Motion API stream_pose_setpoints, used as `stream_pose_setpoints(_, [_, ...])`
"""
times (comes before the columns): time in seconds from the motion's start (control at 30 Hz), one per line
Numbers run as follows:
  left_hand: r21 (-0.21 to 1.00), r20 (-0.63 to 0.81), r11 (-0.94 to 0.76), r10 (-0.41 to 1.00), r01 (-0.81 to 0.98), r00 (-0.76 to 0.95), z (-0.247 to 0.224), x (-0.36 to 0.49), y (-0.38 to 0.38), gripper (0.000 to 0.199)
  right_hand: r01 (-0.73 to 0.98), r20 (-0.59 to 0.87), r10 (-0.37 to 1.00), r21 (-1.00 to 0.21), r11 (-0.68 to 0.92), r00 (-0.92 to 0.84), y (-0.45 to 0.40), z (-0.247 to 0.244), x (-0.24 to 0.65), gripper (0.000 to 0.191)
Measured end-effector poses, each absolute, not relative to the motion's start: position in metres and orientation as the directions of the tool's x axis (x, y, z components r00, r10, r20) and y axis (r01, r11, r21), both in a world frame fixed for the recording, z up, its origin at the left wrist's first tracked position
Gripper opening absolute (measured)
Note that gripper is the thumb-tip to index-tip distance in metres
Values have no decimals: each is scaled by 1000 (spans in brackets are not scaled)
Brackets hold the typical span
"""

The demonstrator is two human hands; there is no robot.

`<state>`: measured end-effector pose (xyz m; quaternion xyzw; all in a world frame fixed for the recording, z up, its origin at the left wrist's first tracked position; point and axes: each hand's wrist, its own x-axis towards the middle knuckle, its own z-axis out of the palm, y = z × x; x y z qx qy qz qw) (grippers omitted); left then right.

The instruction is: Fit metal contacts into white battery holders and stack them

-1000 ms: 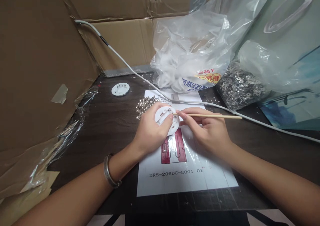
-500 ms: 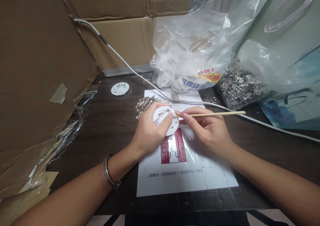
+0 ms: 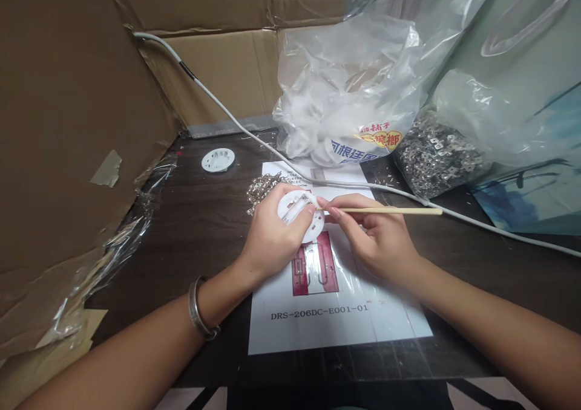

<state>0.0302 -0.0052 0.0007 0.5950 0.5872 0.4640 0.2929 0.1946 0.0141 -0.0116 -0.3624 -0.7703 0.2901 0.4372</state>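
Note:
My left hand (image 3: 275,231) grips a round white plastic disc (image 3: 313,231) with moulded slots, its thumb lying across the face. Pinched in my right hand (image 3: 376,234) is a thin wooden stick (image 3: 394,211), pointing left so that its tip meets the disc near my left thumb. Fingers partly hide that tip, so I cannot make out the exact contact. Behind my left hand lies a pile of small metal clips (image 3: 263,189). Under both hands is a printed sheet (image 3: 281,337) with a red picture and the text DRS-206DC-E001-01.
A second white disc (image 3: 218,160) rests on the dark table (image 3: 200,216) at the left. Farther back stand a clear bag of white parts (image 3: 327,107) and a bag of metal pieces (image 3: 440,156). A white cable (image 3: 231,117) crosses the table; cardboard (image 3: 68,126) walls the left and back.
The wooden stick and my right hand have shifted very slightly left, toward the disc. My left hand keeps its grip on the disc, almost unmoved.

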Motion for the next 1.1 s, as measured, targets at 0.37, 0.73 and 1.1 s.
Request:
stream_pose_setpoints(0.37, [878,244,-161,961,451,-132,-1,31,-8,12,293,594,684,-624,724,-425,16,-17,198,20])
stream_pose_setpoints(0.73, [840,311,-189,935,508,-168,3,34,-12,14,328,650,669,-584,743,-360,12,-14,192,19])
stream_pose_setpoints(1.1, [835,362,-232,914,500,-182,1,34,-11,15,321,712,613,-524,789,-342,15,-17,189,16])
